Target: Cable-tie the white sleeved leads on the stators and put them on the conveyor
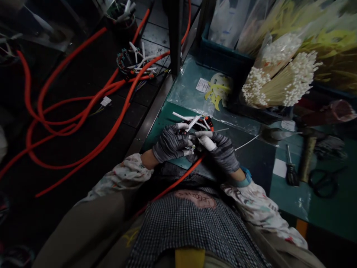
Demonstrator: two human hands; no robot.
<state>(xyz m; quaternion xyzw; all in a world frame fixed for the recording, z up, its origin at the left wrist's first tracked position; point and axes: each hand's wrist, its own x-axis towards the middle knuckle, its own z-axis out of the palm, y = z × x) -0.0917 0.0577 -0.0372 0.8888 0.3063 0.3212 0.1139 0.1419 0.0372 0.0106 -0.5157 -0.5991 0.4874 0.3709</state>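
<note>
Both my hands wear grey striped gloves and meet at the near edge of the green bench. My left hand is closed around a small dark wound coil part with white sleeved leads sticking out. My right hand is closed too, its white-taped finger pinching one of those leads. An orange cable runs from the part down across my lap. A thin white tie lies on the bench just right of my hands.
Long orange cables loop over the dark floor at left, ending at another coil with white leads. Bundles of white-tipped ties fill bins at the back right. A screwdriver, a hammer and scissors lie on the bench.
</note>
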